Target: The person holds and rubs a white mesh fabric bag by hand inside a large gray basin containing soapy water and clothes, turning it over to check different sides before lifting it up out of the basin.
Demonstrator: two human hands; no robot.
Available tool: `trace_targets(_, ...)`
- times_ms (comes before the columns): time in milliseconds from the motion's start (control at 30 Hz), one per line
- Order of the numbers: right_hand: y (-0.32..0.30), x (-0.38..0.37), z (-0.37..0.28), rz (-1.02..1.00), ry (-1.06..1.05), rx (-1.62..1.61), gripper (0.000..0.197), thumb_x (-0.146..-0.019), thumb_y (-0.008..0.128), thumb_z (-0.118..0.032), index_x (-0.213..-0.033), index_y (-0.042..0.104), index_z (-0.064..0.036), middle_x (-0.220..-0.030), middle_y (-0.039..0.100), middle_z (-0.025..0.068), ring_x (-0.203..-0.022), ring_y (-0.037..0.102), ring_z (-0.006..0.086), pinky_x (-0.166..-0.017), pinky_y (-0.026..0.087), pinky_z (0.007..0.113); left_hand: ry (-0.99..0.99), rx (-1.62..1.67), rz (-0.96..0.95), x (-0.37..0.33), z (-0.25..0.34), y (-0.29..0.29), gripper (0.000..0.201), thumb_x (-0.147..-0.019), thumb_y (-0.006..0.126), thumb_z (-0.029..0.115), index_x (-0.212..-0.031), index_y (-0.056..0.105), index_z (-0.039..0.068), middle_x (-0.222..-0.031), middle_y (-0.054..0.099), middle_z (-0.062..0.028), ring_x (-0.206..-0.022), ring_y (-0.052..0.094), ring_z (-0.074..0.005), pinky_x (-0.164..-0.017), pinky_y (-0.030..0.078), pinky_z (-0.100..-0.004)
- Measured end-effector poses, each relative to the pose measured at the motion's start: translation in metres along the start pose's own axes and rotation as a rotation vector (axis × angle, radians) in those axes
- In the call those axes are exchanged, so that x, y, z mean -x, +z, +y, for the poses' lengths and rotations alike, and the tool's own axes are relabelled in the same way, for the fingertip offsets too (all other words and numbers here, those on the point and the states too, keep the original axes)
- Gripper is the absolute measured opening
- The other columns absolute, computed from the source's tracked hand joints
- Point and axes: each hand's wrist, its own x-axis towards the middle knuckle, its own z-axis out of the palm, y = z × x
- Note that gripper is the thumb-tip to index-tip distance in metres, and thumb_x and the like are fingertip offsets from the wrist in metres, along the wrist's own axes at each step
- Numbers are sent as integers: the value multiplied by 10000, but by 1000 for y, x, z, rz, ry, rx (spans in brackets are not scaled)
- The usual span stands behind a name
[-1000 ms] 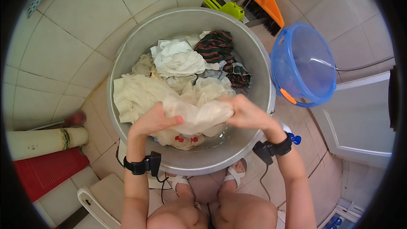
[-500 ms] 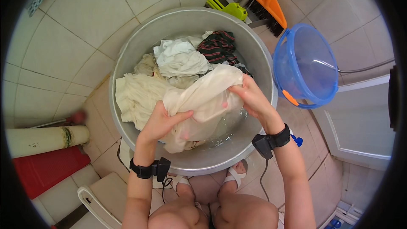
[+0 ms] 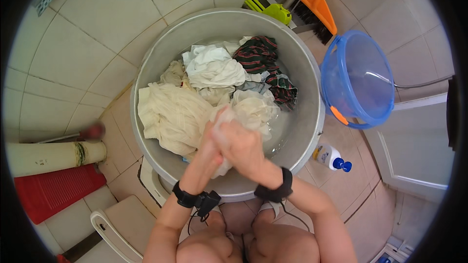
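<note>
Both hands clamped on one pale cloth (image 3: 225, 117) right now, my left hand (image 3: 210, 147) & right hand (image 3: 242, 147) pressed together, rubbing it over the near side of the big metal basin (image 3: 312, 87), just above the soapy water. Looks like I'm early-to-mid wash: only this piece is in hand, while the cream garment (image 3: 170, 114), the white bundle (image 3: 214, 70) & the dark striped piece (image 3: 258, 56) sit heaped in the basin w/ no sign of rinsing. The blue tub (image 3: 358, 75) beside it holds no laundry, so nothing's moved over yet, I reckon.
</note>
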Motion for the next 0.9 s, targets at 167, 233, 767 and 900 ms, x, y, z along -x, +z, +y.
trace_targets(167, 13, -13, 22, 140, 311, -35, 184, -833, 547, -140, -676, 532, -44, -573, 554, 142, -460, 555, 316, -424, 433, 378, -110, -241, 74, 1, 2, 7, 273, -922, 486, 269, -985, 572, 17, -868, 589, -41, -755, 587, -125, -612, 491, -278)
trace_targets(233, 12, -2, 1, 122, 281, 19, 224, -851, 545, -170, -668, 523, -43, -604, 574, 146, -472, 562, 316, -424, 434, 378, -78, -128, 36, -5, -4, -11, 290, -903, 508, 290, -983, 573, 18, -883, 600, -45, -749, 595, -130, -583, 489, -285)
trace_targets(767, -66, 35, 144, 107, 481, 254, 154, -777, 603, -74, -928, 596, -96, -885, 496, 168, -811, 512, 351, -680, 404, 447, 364, -1574, -190, -5, 92, -69, 565, -783, 699, 311, -1223, 511, 12, -1097, 567, -191, -994, 557, -265, -859, 438, -354)
trace_targets(900, -62, 37, 113, -295, 501, 375, 620, -749, 692, -288, -1301, 415, -242, -1302, 301, 243, -1163, 327, 507, -844, 322, 664, 792, -2023, -194, 6, 39, -56, 857, -667, 762, 384, -1392, 321, 265, -1363, 331, -212, -1150, 378, -494, -889, 375, -563)
